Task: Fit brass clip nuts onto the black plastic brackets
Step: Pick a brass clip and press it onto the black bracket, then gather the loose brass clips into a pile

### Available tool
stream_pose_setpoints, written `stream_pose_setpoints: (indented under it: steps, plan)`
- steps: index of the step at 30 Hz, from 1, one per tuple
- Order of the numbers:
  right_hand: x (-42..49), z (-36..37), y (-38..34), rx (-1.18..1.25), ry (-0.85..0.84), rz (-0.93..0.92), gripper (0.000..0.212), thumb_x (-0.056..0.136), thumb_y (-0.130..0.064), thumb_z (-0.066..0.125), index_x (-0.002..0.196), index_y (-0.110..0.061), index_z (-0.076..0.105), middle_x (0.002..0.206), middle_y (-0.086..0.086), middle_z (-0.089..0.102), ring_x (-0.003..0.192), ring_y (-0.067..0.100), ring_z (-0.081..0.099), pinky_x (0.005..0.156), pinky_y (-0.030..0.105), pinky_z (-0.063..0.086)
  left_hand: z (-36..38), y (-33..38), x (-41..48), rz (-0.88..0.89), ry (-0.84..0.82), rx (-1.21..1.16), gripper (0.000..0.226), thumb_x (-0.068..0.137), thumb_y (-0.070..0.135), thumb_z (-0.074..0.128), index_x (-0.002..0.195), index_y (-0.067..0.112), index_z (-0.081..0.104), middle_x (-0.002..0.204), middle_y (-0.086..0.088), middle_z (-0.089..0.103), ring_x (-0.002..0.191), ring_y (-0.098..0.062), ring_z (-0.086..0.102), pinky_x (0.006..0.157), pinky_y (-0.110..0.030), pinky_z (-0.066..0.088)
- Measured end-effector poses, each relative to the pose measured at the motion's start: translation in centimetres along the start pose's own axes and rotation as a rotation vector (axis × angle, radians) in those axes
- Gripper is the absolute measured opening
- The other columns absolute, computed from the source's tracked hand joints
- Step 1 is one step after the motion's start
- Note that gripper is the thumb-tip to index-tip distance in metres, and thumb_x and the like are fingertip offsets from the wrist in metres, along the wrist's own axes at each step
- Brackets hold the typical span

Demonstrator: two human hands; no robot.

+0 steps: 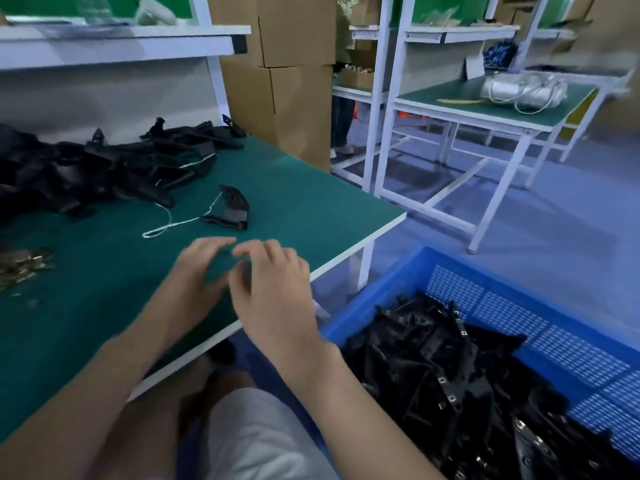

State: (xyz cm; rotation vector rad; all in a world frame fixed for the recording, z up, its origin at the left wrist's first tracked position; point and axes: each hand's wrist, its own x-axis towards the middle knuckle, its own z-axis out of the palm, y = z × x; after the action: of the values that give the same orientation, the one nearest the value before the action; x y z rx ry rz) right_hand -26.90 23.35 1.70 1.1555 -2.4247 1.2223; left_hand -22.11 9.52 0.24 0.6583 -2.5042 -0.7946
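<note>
Hands meet over the near edge of our green bench point(104, 271), empty as far as we can see: the left hand point(199, 271) has its fingers curled and loosely spread, the right hand point(273, 289) bends its fingers toward it, fingertips close but pinching nothing. Motion blur hides finer detail.

Beside our right arm, a blue crate point(519, 306) holds a heap of black brackets, several already showing small square metal nuts. At the left edge of the bench lies a small pile of brass nuts point(20, 266), well apart from both hands.

Further out, a single bracket point(232, 207) sits alone on the mat, a loop of white string point(166, 225) trailing up to it. Behind it sprawls a larger pile of brackets point(86, 168).

We judge the bracket light and stiff, best taken by its broad body so the clip edge stays free. The nuts look small, smooth and likely springy; pinching one by its flat sides should stop it slipping. Cardboard boxes point(277, 81) and another workbench point(485, 105) stand beyond.
</note>
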Motion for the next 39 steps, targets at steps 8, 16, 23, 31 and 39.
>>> stream_pose_setpoints:
  steps: [8,16,23,31,39]
  plan:
    - [1.4,12.4,-6.7,-0.048,-0.464,-0.23,0.046,0.104,-0.031,0.044,0.147,-0.015,0.043,0.139,0.014,0.052,0.128,0.036,0.045,0.112,0.049,0.028,-11.8,-16.5,-7.3,-0.392,0.231,0.527,0.073,0.084,0.061,0.056,0.137,0.011,0.05,0.135,-0.023,0.053,0.126,-0.046,0.045,0.105,-0.061,0.039]
    - [5.5,23.2,-11.9,-0.221,-0.654,-0.274,0.075,0.103,-0.061,0.03,0.162,-0.019,0.008,0.168,0.021,0.002,0.155,0.037,0.003,0.122,0.059,-0.003,-15.9,-20.9,-7.4,-0.639,0.23,0.463,0.107,0.073,0.087,0.03,0.158,0.023,0.017,0.165,-0.011,0.016,0.153,-0.03,0.01,0.124,-0.047,0.013]
    - [10.9,29.4,-14.0,-0.167,-0.698,-0.381,0.067,0.106,-0.054,0.027,0.162,-0.022,0.007,0.169,0.012,0.008,0.156,0.029,0.005,0.125,0.054,-0.001,-17.0,-25.4,-3.4,-0.591,0.254,0.478,0.092,0.086,0.079,0.034,0.158,0.027,0.014,0.167,-0.005,0.01,0.154,-0.026,0.006,0.125,-0.047,0.011]
    - [14.2,31.3,-14.6,0.213,-0.458,-0.387,0.023,0.102,-0.031,0.05,0.122,-0.027,0.06,0.117,-0.006,0.066,0.107,0.018,0.058,0.098,0.041,0.046,-18.4,-28.2,-0.1,-0.474,0.16,0.442,0.078,0.081,0.082,0.033,0.151,0.046,0.03,0.163,0.012,0.022,0.154,-0.014,0.006,0.124,-0.042,0.005]
    - [17.7,32.0,-12.9,-0.034,-0.32,-0.225,0.054,0.105,-0.034,0.051,0.155,-0.028,0.034,0.165,0.003,0.021,0.143,0.029,0.033,0.111,0.044,0.038,-18.5,-27.6,-0.7,-0.35,0.203,0.305,0.054,0.084,0.074,0.038,0.129,0.05,0.056,0.14,0.03,0.043,0.136,-0.001,0.035,0.108,-0.036,0.041]
